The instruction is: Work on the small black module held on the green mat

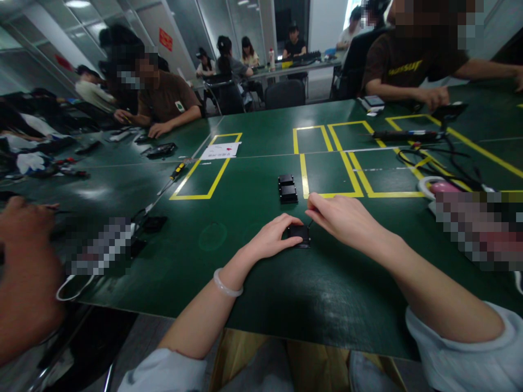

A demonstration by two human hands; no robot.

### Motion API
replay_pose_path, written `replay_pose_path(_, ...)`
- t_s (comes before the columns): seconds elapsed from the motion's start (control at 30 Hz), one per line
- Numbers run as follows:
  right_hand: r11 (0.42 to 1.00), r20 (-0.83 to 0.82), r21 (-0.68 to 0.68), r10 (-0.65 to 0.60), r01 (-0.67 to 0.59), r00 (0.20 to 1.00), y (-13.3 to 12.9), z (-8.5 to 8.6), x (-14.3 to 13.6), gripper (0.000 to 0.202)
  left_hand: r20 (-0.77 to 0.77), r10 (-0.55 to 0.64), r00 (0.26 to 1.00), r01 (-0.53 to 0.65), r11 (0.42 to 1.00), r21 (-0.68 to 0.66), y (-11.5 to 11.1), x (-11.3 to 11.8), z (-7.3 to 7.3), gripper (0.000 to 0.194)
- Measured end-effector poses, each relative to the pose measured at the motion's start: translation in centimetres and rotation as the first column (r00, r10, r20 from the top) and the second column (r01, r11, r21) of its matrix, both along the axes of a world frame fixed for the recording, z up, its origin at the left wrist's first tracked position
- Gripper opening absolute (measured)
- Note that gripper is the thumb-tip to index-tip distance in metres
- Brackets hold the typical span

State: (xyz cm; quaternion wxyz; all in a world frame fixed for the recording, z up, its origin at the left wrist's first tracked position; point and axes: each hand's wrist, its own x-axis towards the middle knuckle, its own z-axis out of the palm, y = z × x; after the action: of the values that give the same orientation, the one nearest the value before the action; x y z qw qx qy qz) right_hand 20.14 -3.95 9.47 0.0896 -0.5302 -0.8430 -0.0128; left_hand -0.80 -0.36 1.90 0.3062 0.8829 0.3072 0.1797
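My left hand is closed on a small black rectangular block, thumb and fingers steadying it on the green table. Fingers pinched, my right hand grips a thin dark rod whose lower end is at the block's right upper corner. Most of the rod is hidden in the fingers, so its exact kind does not show. Just beyond my hands lie two more black blocks, close together, with small light spots along their sides.
Yellow tape outlines mark the table. A yellow-and-black tool and a white paper lie left. At right are a black pen-shaped tool and cables. Co-workers sit opposite; another person's arm is at left.
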Motion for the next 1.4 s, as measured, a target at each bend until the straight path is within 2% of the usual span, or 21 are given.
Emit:
replay_pose_path(0.23,1.000,-0.061,-0.006,0.015,-0.015,0.998,-0.12,0.03,0.14,0.018,-0.001,0.002,1.000,-0.002,1.000,0.007,0.05,0.02,-0.15,0.033)
replay_pose_path(0.43,1.000,-0.007,-0.004,-0.005,0.005,1.000,0.14,-0.09,0.11,0.022,-0.003,-0.002,1.000,0.002,1.000,0.010,0.05,-0.01,-0.20,0.033)
replay_pose_path(0.67,1.000,-0.065,-0.010,0.007,-0.007,0.998,-0.10,0.02,0.14,0.018,0.008,0.001,1.000,-0.001,1.000,0.009,0.03,0.01,-0.18,0.032)
replay_pose_path(0.9,1.000,-0.028,-0.004,0.007,-0.008,1.000,0.12,-0.09,0.20,0.021,0.005,0.003,1.000,-0.003,1.000,-0.007,0.01,-0.02,-0.11,0.034)
replay_pose_path(1.2,1.000,-0.058,-0.020,0.000,-0.001,0.998,-0.13,0.28,0.04,0.020,0.009,0.003,1.000,-0.003,1.000,0.001,0.07,0.01,-0.27,0.034)
replay_pose_path(1.4,1.000,-0.043,-0.021,0.003,-0.004,0.999,0.11,-0.10,0.22,0.020,0.003,0.010,1.000,-0.010,1.000,-0.008,0.00,-0.01,-0.26,0.034)
